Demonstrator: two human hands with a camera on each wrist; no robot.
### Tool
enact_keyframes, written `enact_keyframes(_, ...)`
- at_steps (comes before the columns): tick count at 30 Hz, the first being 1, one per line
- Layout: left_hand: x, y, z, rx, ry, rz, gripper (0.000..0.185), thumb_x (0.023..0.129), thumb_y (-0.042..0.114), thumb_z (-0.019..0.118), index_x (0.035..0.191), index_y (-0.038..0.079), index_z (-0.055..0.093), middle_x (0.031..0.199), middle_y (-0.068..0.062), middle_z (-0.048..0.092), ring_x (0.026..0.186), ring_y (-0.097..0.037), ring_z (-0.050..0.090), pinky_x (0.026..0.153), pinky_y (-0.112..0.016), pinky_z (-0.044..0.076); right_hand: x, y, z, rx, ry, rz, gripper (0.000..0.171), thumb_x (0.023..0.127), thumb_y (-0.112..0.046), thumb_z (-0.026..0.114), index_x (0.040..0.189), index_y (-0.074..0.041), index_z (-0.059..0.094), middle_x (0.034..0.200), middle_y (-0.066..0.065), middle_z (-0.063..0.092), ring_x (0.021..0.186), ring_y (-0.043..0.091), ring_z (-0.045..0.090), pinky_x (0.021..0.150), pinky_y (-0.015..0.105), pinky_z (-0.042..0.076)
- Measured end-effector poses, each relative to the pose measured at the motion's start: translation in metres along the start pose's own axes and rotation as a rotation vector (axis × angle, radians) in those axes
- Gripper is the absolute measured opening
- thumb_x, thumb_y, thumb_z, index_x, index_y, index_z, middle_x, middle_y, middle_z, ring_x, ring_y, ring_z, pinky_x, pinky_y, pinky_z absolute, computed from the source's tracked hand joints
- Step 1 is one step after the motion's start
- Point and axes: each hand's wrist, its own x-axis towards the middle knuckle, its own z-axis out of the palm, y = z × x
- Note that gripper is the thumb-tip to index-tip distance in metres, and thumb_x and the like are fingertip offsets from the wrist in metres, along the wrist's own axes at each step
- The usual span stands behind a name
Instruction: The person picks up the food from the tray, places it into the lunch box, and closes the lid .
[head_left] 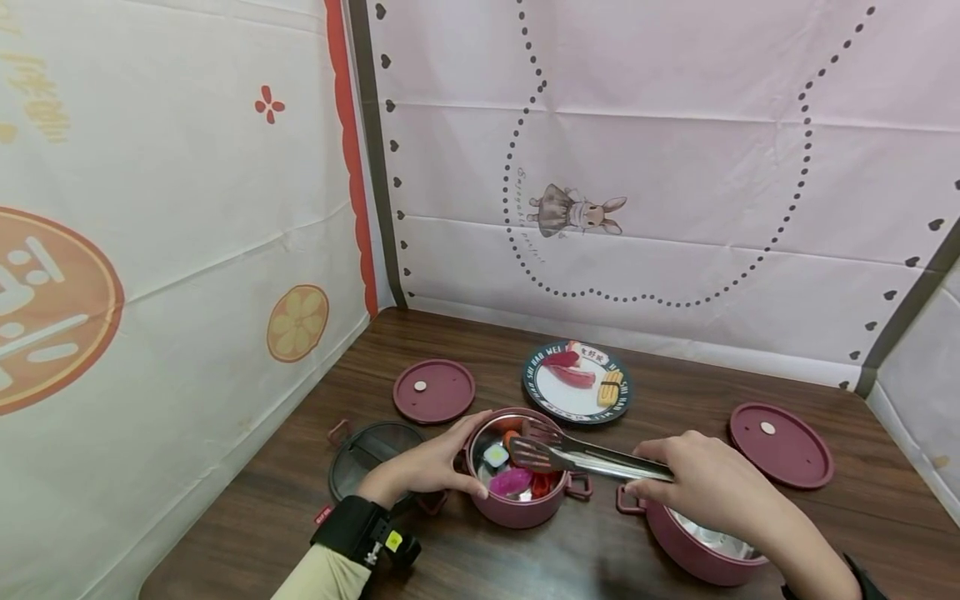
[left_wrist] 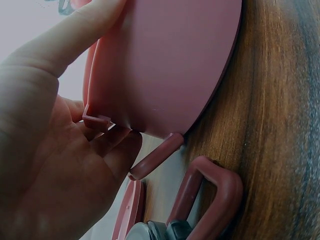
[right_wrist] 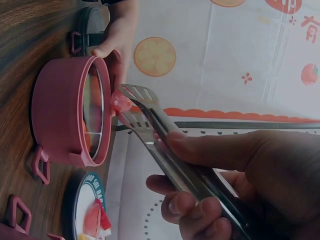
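My left hand (head_left: 431,467) grips the near-left side of a maroon pot (head_left: 517,515), its thumb at the rim and its fingers round by the side handle. Inside the pot lie toy food pieces: a magenta piece (head_left: 511,482), a white piece with a yellow-green middle (head_left: 495,455) and red and orange ones. My right hand (head_left: 701,471) holds metal tongs (right_wrist: 175,167), thumb on one arm and fingers beneath the other. Between the tongs' slotted tips, over the pot's opening, is a reddish-pink piece (right_wrist: 121,102); cannot tell what food it is.
Behind the pot stands a plate (head_left: 558,407) with red and yellow toy food. A second maroon pot (head_left: 701,554) sits under my right forearm. Maroon lids (head_left: 435,400) lie left and right (head_left: 795,450). A dark strainer-like lid (head_left: 367,450) with maroon handles is beside my left hand.
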Motion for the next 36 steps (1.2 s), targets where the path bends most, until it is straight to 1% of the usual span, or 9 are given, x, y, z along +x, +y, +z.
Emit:
enact_keyframes(2,0.000,0.001,0.000,-0.008,-0.002,0.003,0.108,0.082,0.048,0.079,0.161,0.019,0.012,0.163,-0.010,0.022,0.148,-0.033,0.029,0.113,-0.059,0.034,-0.001,-0.001,0.000,0.004,0.001,0.002,0.039,0.080,-0.055,0.075,0.107,-0.027,0.074,0.090,-0.012,0.072,0.081,0.010,0.064,0.066,0.036,0.050)
enact_keyframes(3,0.000,0.001,0.000,-0.012,-0.005,0.005,0.108,0.082,0.048,0.079,0.161,0.019,0.012,0.163,-0.010,0.022,0.148,-0.033,0.029,0.113,-0.059,0.034,-0.002,-0.002,0.000,0.003,0.004,0.006,0.039,0.079,-0.055,0.075,0.107,-0.027,0.074,0.090,-0.012,0.071,0.082,0.010,0.064,0.067,0.036,0.050)
enact_keyframes(5,0.000,0.001,0.000,-0.017,-0.005,0.002,0.107,0.083,0.048,0.078,0.161,0.019,0.011,0.163,-0.011,0.022,0.148,-0.034,0.029,0.113,-0.059,0.034,-0.004,-0.002,-0.001,-0.008,0.013,0.018,0.045,0.078,-0.058,0.074,0.110,-0.026,0.074,0.094,-0.011,0.072,0.088,0.015,0.065,0.072,0.040,0.051)
enact_keyframes(9,0.000,0.001,0.000,-0.017,0.001,-0.005,0.107,0.083,0.048,0.079,0.161,0.019,0.011,0.163,-0.010,0.022,0.148,-0.034,0.029,0.113,-0.059,0.034,-0.006,-0.002,-0.001,-0.022,0.017,0.030,0.052,0.078,-0.062,0.073,0.114,-0.024,0.073,0.101,-0.007,0.072,0.096,0.021,0.066,0.079,0.046,0.052)
enact_keyframes(17,0.000,0.001,0.000,-0.023,-0.002,-0.015,0.107,0.083,0.047,0.079,0.161,0.020,0.011,0.164,-0.010,0.022,0.148,-0.033,0.029,0.113,-0.058,0.034,-0.008,0.000,0.002,-0.017,0.014,0.030,0.055,0.078,-0.064,0.072,0.115,-0.024,0.073,0.102,-0.007,0.073,0.097,0.022,0.065,0.081,0.047,0.052)
enact_keyframes(21,0.000,0.002,0.000,-0.018,-0.001,-0.020,0.107,0.083,0.045,0.080,0.161,0.019,0.012,0.164,-0.009,0.022,0.148,-0.033,0.029,0.113,-0.059,0.035,-0.008,0.001,0.002,-0.012,0.012,0.028,0.056,0.078,-0.065,0.071,0.116,-0.023,0.073,0.102,-0.007,0.073,0.096,0.022,0.065,0.080,0.047,0.052)
enact_keyframes(26,0.000,0.003,-0.001,-0.006,-0.002,-0.007,0.105,0.084,0.038,0.080,0.161,0.019,0.012,0.163,-0.010,0.023,0.148,-0.033,0.031,0.112,-0.059,0.034,-0.010,0.004,0.003,-0.010,0.024,0.020,0.054,0.079,-0.062,0.072,0.116,-0.022,0.073,0.100,-0.007,0.073,0.095,0.022,0.065,0.079,0.047,0.052)
enact_keyframes(33,0.000,0.004,-0.001,-0.021,-0.011,0.026,0.105,0.082,0.042,0.081,0.160,0.018,0.014,0.163,-0.010,0.025,0.147,-0.032,0.031,0.114,-0.058,0.033,-0.013,0.008,0.001,-0.019,0.038,0.023,0.055,0.079,-0.061,0.072,0.116,-0.020,0.073,0.097,-0.008,0.073,0.094,0.021,0.066,0.077,0.046,0.052)
enact_keyframes(36,0.001,0.004,-0.002,-0.024,-0.013,0.041,0.104,0.083,0.039,0.081,0.160,0.017,0.016,0.162,-0.011,0.026,0.147,-0.032,0.033,0.115,-0.057,0.033,-0.015,0.010,0.000,-0.015,0.038,0.029,0.054,0.079,-0.062,0.072,0.115,-0.021,0.073,0.095,-0.010,0.073,0.093,0.021,0.066,0.077,0.046,0.052)
